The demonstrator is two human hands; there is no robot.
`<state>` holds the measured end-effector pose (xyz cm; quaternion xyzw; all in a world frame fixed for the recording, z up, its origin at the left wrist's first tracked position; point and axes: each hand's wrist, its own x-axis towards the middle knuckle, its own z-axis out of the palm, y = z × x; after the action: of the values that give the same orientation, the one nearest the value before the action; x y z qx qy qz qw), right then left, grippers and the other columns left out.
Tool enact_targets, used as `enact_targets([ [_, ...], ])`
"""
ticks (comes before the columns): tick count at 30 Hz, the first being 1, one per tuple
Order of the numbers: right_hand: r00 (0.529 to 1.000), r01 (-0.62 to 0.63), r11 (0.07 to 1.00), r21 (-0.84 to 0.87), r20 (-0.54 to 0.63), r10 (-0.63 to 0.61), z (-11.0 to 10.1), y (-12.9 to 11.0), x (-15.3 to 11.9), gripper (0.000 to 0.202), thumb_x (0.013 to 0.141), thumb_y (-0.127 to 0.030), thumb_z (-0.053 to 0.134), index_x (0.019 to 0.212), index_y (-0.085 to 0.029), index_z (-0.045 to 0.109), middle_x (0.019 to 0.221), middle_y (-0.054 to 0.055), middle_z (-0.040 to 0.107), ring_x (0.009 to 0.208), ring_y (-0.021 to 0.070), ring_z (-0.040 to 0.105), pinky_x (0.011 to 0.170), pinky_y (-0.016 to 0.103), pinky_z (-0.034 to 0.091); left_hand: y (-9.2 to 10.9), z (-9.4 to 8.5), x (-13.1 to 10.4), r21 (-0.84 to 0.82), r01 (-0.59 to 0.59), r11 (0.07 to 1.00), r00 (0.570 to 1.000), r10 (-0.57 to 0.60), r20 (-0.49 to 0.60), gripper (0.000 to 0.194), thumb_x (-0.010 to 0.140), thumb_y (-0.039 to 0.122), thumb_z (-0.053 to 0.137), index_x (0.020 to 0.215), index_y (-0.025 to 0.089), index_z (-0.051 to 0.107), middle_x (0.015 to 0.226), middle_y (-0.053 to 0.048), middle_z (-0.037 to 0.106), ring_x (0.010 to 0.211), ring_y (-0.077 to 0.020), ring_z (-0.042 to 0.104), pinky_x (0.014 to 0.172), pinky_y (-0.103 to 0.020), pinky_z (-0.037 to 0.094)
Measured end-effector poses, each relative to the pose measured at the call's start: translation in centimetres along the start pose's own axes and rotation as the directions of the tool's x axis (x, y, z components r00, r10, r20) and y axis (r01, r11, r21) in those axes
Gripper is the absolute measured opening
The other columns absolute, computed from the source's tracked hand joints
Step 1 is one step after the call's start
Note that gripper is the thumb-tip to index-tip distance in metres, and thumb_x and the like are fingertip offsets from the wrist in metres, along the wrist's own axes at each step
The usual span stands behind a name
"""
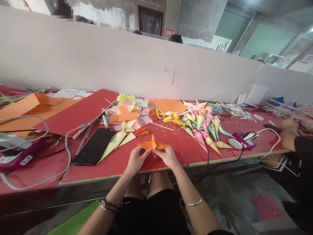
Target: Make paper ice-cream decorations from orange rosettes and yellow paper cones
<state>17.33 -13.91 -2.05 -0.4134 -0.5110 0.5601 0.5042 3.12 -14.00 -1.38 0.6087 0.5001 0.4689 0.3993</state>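
Note:
Between my two hands is a folded orange paper piece (153, 143) with pointed flaps, held just above the table's front edge. My left hand (138, 160) pinches its left side, thumb near the middle. On the other side my right hand (169, 157) grips the right flap with fingers closed. Just behind it lies another folded orange paper piece (142, 131). Pale yellow paper pieces (114, 143) lie to the left. Beyond my hands are a yellow glue gun (174, 120) and scissors with a yellow and a red handle (160, 113). A thin wooden stick (162, 126) lies nearby.
A black phone (94, 146) lies left on the red table (144, 164). Colourful paper cones (204, 120) are heaped right. Purple power strips (244, 140) with cables stand at both sides. Red card (83, 111) covers the back left. Another person's arm (288, 132) rests at far right.

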Motion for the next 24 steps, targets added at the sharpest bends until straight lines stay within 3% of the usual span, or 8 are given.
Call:
enact_targets([
  [6,1.0,-0.001,0.999,-0.042,0.001,0.001,0.11,0.16,-0.11,0.022,0.06,-0.037,0.068,0.067,-0.017,0.061,0.061,-0.001,0.061,0.053,0.012,0.056,0.056,0.026,0.048,-0.44,-0.44,0.14,0.019,-0.06,0.998,0.993,0.058,0.106,0.028,0.07,0.035,0.055,0.087,0.014,0.062,0.089,-0.007,0.069,0.08,-0.02,0.062,0.075,-0.03,0.048],
  [14,0.996,0.017,0.994,0.112,-0.088,-0.007,-0.09,0.11,-0.15,0.028,0.058,-0.039,0.069,0.072,-0.017,0.059,0.069,0.0,0.064,0.058,0.0128,0.058,0.062,0.027,0.049,-0.54,-0.39,0.06,0.022,-0.031,0.999,0.996,0.029,0.089,0.025,0.068,0.032,0.056,0.084,0.015,0.064,0.088,-0.007,0.068,0.081,-0.0206,0.061,0.076,-0.031,0.048],
  [19,0.996,0.044,0.997,0.066,-0.075,-0.039,-0.25,0.43,-0.2,0.023,0.061,-0.037,0.068,0.068,-0.017,0.06,0.063,-0.001,0.061,0.058,0.0122,0.055,0.06,0.026,0.047,-0.2,-0.41,-0.15,-0.01,-0.034,0.999,0.977,0.035,0.212,0.022,0.07,0.033,0.056,0.081,0.015,0.063,0.086,-0.007,0.068,0.082,-0.0207,0.061,0.076,-0.031,0.047],
  [24,0.995,0.048,0.996,0.073,-0.094,-0.041,-0.03,0.32,-0.3,0.027,0.063,-0.04,0.065,0.076,-0.018,0.058,0.073,0.001,0.062,0.067,0.0151,0.057,0.065,0.027,0.048,-0.08,-0.55,-0.38,0.04,-0.127,0.991,0.958,0.112,0.263,0.029,0.07,0.032,0.058,0.091,0.013,0.059,0.091,-0.008,0.065,0.084,-0.0199,0.059,0.078,-0.031,0.046],
])
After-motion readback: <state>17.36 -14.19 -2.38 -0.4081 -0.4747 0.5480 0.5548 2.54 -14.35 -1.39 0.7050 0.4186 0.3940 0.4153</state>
